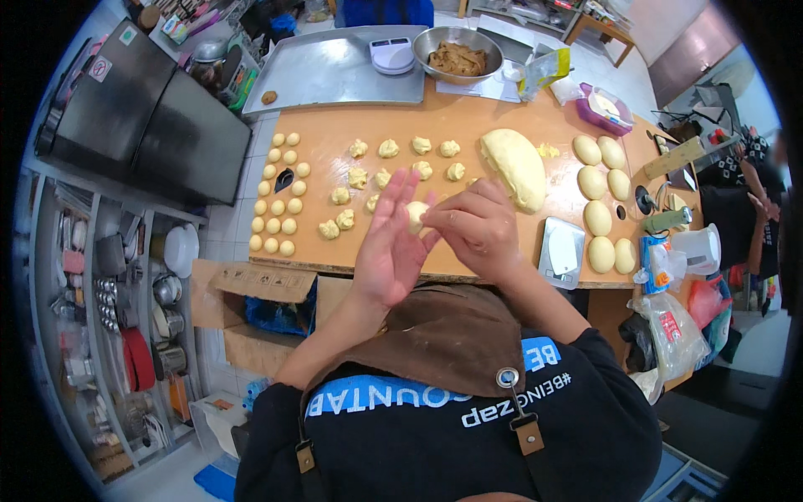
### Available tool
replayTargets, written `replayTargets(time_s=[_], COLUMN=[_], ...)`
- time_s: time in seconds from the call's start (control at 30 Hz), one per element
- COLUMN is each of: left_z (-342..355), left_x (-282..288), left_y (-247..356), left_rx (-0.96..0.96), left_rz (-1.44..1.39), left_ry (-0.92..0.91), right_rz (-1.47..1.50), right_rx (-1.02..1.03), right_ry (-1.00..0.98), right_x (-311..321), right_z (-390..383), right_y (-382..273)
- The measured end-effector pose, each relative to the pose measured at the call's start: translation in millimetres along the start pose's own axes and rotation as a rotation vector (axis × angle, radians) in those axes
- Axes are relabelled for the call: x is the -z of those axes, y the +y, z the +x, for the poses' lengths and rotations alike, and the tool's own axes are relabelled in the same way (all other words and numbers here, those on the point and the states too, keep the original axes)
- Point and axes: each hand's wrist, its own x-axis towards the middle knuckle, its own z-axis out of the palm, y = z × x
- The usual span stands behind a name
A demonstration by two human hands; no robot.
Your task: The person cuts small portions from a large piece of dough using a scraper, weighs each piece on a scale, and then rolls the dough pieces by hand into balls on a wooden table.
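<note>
Above the table's near edge, a small pale-yellow dough ball (416,216) is between my hands. My left hand (389,243) cradles it between palm and thumb, its fingers stretched out and pointing away from me. The fingers of my right hand (478,227) are pinched together at the ball's right side. Just beyond lie several rough, lumpy dough pieces (388,148), some partly hidden by my hands. A large slab of dough (512,167) rests right of centre. Smooth little dough balls (288,226) stand in rows at the table's left.
Larger dough rounds (598,217) sit on the right, with a kitchen scale (560,253) near the edge. At the back are a metal tray (335,71), a white scale (391,57) and a steel bowl (432,35) of brown filling. A cardboard box (259,280) stands below left.
</note>
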Motion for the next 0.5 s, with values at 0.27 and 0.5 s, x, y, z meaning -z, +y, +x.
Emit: replayTargets(time_s=[0.27, 0.5], left_z=[6, 1], left_x=[19, 6], left_y=[1, -5], left_rx=[0.275, -0.006], left_rz=[-0.123, 0.23], left_ry=[-0.153, -0.102], right_rz=[-0.148, -0.024], right_rx=[0.076, -0.062], right_ry=[-0.004, 0.135], right_x=[-3, 1], right_z=[-2, 3], right_y=[1, -7])
